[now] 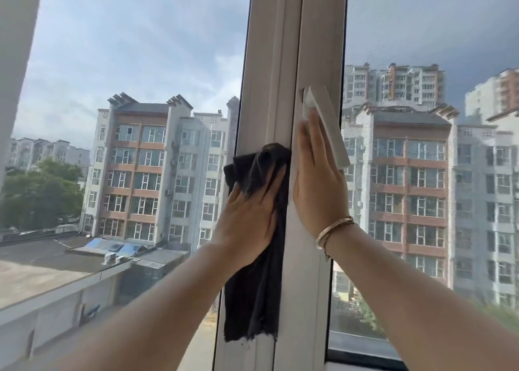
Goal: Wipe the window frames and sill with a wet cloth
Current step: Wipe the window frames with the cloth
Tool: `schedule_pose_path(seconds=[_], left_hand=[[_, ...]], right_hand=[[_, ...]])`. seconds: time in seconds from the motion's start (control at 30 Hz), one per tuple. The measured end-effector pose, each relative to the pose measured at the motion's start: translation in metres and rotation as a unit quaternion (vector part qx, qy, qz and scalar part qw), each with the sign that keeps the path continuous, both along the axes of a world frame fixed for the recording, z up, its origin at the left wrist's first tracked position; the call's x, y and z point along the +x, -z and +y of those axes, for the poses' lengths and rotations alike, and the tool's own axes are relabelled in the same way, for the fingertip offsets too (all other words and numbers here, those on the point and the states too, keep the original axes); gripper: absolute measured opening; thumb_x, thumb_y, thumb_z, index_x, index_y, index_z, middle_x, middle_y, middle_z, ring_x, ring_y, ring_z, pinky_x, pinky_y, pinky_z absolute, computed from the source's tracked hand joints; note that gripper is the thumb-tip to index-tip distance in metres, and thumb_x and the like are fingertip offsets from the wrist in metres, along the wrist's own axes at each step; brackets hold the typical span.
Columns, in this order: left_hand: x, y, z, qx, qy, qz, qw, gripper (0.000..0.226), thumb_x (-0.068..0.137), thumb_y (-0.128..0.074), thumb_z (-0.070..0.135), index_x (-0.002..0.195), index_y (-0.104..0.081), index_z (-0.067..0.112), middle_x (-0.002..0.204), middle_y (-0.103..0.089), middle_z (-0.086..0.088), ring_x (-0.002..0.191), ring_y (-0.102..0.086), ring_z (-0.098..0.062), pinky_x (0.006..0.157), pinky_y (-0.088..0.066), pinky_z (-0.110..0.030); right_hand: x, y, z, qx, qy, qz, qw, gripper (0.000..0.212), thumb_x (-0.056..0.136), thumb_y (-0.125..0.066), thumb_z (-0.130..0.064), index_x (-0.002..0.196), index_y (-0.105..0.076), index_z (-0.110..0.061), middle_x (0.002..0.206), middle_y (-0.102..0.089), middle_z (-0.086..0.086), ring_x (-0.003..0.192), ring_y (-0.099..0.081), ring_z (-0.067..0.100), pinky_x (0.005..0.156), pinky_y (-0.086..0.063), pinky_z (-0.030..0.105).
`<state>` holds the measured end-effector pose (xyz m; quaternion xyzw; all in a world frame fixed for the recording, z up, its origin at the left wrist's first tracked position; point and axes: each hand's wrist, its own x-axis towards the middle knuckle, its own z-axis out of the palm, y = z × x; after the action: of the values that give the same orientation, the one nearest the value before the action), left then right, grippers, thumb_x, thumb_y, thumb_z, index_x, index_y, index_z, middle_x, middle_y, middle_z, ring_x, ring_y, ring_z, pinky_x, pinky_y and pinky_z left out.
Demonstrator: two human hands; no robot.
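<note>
Two bare forearms, nearest the camera, rose from the lower edge toward the central white window frame (283, 61), the right one carrying a gold bracelet (334, 229) at the wrist. Left hand (250, 216): fingers spread flat over a dark cloth (252, 300), pressing its upper part against the frame's left face; not a closed grip, the cloth pinned by palm and fingers, its long lower end hanging free down the frame with a frayed hem. Right hand (317, 179): open, fingers straight and together, laid flat on the frame's right face, fingertips touching the base of the white window handle (325, 123), which pointed downward; holding nothing. Left glass pane (126, 90): clear view of apartment blocks. Right pane (435, 61): meshed, apparently a screen. Sill: not in view, judged not yet reached. Risks noted: the cloth, held only by pressure, could slip and drop if the palm lifted; its loose tail could drag grime back over cleaned frame or smear the glass; the bracing hand could nudge the handle and unlatch the sash; drips from a wet cloth could streak the frame below.
</note>
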<state>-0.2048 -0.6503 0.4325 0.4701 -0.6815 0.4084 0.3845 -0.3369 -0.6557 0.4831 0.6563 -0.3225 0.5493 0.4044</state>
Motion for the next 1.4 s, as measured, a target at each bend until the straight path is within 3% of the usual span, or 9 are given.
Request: schedule_pose_path(seconds=[0.27,0.37,0.5,0.67,0.83,0.97,1.03,1.13,1.4], left_hand=[[0.003,0.107,0.011,0.049,-0.005,-0.023,0.999,0.07,0.086,-0.035,0.029,0.151,-0.012,0.017,0.152,-0.032,-0.006,0.138,-0.033,-0.026,0.111,-0.019,-0.036],[0.004,0.064,0.008,0.036,-0.008,-0.014,0.999,0.068,0.088,-0.031,0.031,0.151,-0.009,0.021,0.148,-0.039,-0.004,0.132,-0.043,-0.026,0.111,-0.026,-0.036],[-0.002,-0.041,-0.003,-0.021,0.012,0.024,0.999,0.063,0.094,-0.022,0.031,0.151,0.002,0.023,0.158,-0.013,-0.002,0.146,-0.009,-0.024,0.118,-0.005,-0.036],[0.001,-0.136,-0.011,-0.055,0.003,0.001,0.998,0.062,0.098,-0.028,0.026,0.151,0.002,0.019,0.16,0.0,-0.005,0.146,0.001,-0.029,0.119,-0.008,-0.041],[0.002,-0.148,-0.016,-0.073,-0.001,0.0,0.997,0.061,0.098,-0.026,0.028,0.151,0.003,0.017,0.159,0.002,-0.006,0.146,0.005,-0.029,0.12,-0.005,-0.043],[0.003,-0.15,-0.015,-0.056,0.003,0.002,0.998,0.064,0.098,-0.029,0.029,0.151,0.004,0.019,0.159,0.003,-0.007,0.146,0.005,-0.029,0.119,-0.006,-0.043],[0.004,-0.152,-0.011,-0.041,0.006,-0.003,0.999,0.065,0.097,-0.03,0.029,0.151,0.006,0.02,0.159,0.006,-0.006,0.146,0.006,-0.03,0.119,-0.006,-0.045],[0.01,-0.157,-0.003,-0.008,0.014,-0.017,1.0,0.065,0.097,-0.032,0.029,0.151,0.004,0.023,0.16,0.004,-0.004,0.146,0.002,-0.031,0.119,-0.01,-0.046],[0.018,-0.165,0.014,0.064,0.003,-0.028,0.998,0.049,0.096,-0.036,0.03,0.144,-0.026,0.025,0.143,-0.043,-0.011,0.129,-0.042,-0.031,0.103,-0.039,-0.043]], right_hand=[[-0.001,0.001,0.002,0.01,0.0,0.01,1.0,0.065,0.084,-0.022,-0.001,0.149,-0.019,-0.003,0.159,-0.006,0.008,0.142,-0.016,0.015,0.088,-0.054,0.044],[0.003,0.001,-0.001,0.005,0.01,-0.008,1.0,0.064,0.085,-0.035,0.002,0.148,-0.024,-0.002,0.158,-0.011,0.008,0.141,-0.023,0.016,0.086,-0.055,0.042],[0.004,0.0,-0.001,0.005,0.001,-0.014,1.0,0.063,0.087,-0.045,0.002,0.147,-0.027,-0.004,0.158,-0.014,0.006,0.135,-0.038,0.021,0.077,-0.058,0.041],[0.0,-0.001,-0.002,0.008,0.007,-0.008,1.0,0.063,0.087,-0.039,0.005,0.148,-0.024,-0.004,0.158,-0.014,0.005,0.127,-0.049,0.028,0.072,-0.059,0.038],[-0.001,0.0,-0.001,0.021,0.005,-0.01,1.0,0.07,0.084,-0.043,0.007,0.149,-0.021,-0.006,0.159,-0.009,0.002,0.107,-0.062,0.031,0.065,-0.058,0.035],[0.001,0.0,0.008,0.041,0.005,-0.01,0.999,0.073,0.083,-0.049,0.005,0.149,-0.021,-0.007,0.159,-0.01,0.001,0.11,-0.062,0.027,0.069,-0.059,0.033],[0.003,0.002,0.015,0.044,-0.005,-0.013,0.999,0.072,0.083,-0.049,0.005,0.148,-0.023,-0.005,0.158,-0.012,0.004,0.124,-0.052,0.023,0.086,-0.056,0.032],[0.01,0.008,0.032,0.04,-0.004,-0.016,0.999,0.066,0.083,-0.033,0.0,0.148,-0.022,-0.001,0.158,-0.008,0.012,0.145,-0.012,0.019,0.114,-0.029,0.034],[0.022,-0.027,0.087,-0.029,-0.05,0.005,0.998,0.062,0.082,-0.027,0.002,0.144,-0.03,0.003,0.152,-0.028,0.016,0.142,-0.025,0.022,0.114,-0.022,0.03]])
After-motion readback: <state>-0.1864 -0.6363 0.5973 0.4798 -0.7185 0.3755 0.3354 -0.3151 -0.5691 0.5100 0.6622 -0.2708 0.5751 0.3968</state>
